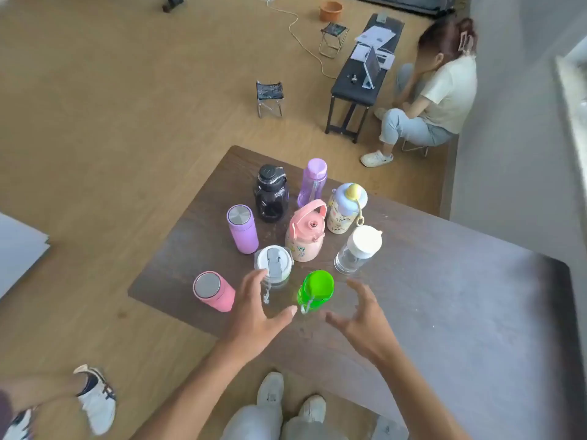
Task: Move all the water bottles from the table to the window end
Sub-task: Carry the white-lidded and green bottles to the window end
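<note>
Over a dark wooden table [444, 306], we reach with both bare hands toward a cluster of nine water bottles, none of them lifted yet. By our judgement the task is at its start: every bottle we can see stands upright on the table, and the window end, seemingly along the right edge of the view, holds nothing that we can make out.

From left to right stand the pink steel-lidded flask [213, 291], the lilac flask [242, 228], the black jug [271, 192], the clear bottle with a white flip lid [273, 265], the pink handled jug [305, 231], the tall purple bottle [313, 182], the green bottle [316, 290], the patterned bottle with a yellow knob [346, 208] and the clear white-capped bottle [357, 249]. The two clear bottles look empty; the opaque ones hide their contents (all lids appear closed).

Our left hand [254, 309] is spread wide just short of the flip-lid bottle, and our right hand [362, 315] is open and curled just beside the green bottle. Neither grips anything.
</note>
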